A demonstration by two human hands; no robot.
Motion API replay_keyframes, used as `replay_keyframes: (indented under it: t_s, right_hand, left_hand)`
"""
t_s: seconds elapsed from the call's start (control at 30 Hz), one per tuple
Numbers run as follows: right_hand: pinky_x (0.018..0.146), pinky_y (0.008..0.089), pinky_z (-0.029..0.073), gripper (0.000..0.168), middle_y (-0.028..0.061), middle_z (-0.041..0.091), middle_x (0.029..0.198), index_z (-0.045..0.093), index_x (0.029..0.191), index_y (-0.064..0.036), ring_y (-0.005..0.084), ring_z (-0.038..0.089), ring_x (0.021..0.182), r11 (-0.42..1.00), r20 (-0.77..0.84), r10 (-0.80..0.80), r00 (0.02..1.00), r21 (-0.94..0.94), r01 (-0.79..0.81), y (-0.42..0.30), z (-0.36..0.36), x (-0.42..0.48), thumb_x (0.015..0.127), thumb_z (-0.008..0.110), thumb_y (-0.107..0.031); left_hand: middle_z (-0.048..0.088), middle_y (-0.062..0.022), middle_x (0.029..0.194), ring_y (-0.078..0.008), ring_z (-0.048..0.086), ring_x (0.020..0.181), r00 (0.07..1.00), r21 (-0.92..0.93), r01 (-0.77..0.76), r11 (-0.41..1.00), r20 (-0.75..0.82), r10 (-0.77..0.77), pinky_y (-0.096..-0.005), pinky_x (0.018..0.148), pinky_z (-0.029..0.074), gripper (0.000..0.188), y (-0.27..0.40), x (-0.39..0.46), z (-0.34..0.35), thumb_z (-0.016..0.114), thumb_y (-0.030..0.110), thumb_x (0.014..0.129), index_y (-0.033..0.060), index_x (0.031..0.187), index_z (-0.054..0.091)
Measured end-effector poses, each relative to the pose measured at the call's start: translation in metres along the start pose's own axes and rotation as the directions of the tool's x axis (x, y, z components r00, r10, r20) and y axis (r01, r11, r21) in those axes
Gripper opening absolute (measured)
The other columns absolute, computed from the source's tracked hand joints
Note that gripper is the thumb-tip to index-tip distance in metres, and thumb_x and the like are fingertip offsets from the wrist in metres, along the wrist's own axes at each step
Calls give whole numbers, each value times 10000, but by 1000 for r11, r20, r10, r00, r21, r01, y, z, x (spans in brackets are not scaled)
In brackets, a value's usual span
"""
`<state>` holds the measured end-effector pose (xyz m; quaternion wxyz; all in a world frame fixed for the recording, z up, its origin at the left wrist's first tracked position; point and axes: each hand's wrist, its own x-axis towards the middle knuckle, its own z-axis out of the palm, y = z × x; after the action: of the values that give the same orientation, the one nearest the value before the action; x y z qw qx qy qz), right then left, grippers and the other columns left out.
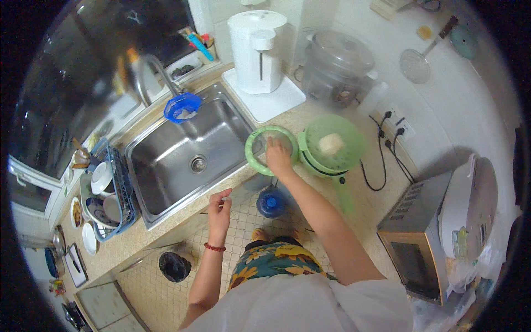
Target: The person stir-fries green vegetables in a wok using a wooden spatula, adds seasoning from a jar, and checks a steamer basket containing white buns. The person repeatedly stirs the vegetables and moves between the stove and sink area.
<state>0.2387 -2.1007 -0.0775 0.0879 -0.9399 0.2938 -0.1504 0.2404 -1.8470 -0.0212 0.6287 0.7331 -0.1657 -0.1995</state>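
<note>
My right hand (278, 155) is at a round lid with a green rim (251, 155) and a see-through middle, which lies at the counter edge beside the sink; the fingers reach over its middle, and their grip is hard to make out. Just right of it stands a green steamer pot (327, 166) with its handle towards me, and a pale steamed bun (330, 144) sits inside. My left hand (220, 209), above a red bead bracelet, hovers in front of the counter edge, fingers partly curled, holding nothing.
A steel sink (174, 166) has a blue strainer (182, 108) hanging at its tap. Left is a blue dish rack (120, 199) with bowls. Behind stand a white water dispenser (253, 58) and a steaming appliance (338, 62). Power cords (383, 166) and a microwave oven (415, 249) are right.
</note>
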Motion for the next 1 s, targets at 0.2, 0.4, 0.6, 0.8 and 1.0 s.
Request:
replay_keyframes:
  t_s: [0.2,0.4,0.6,0.8,1.0]
  right_hand:
    - [698,384,480,281,137,575,899,584,1044,-19,297,587,830,874,21,-124,992,477,99,1,-141,-77,784,581,-128]
    - [629,300,455,183,101,606,751,631,877,4,183,571,659,700,-163,473,866,666,-257,135,-193,-90,810,620,-167]
    - [626,304,443,221,111,622,754,629,848,23,169,567,676,716,-123,539,833,587,-377,264,-152,-68,826,589,-194]
    - [564,332,403,296,106,549,636,603,792,31,175,496,575,682,144,485,862,555,-477,286,-137,-47,827,574,-261]
    - [517,342,373,306,86,485,544,573,714,32,168,439,511,766,116,342,932,540,-349,307,-129,-41,811,587,-258]
  left_hand:
    - [607,-36,1041,-84,516,864,986,104,-108,989,138,93,-222,736,408,172,-2,30,46,543,132,888,33,997,633]
    - [624,-44,799,-80,519,719,985,42,-97,994,147,90,-231,645,416,195,0,67,99,583,160,867,-2,939,662]
    - [611,-21,722,-70,505,640,989,28,-70,997,134,65,-217,582,402,232,11,104,171,615,194,845,-24,898,675]
    - [586,-3,664,-74,484,607,996,42,65,997,57,-67,-226,549,382,240,7,109,208,650,219,819,-19,834,680]
    - [564,6,627,-71,460,569,1000,26,29,999,4,-29,-235,520,373,238,13,105,214,670,203,797,-32,758,664]
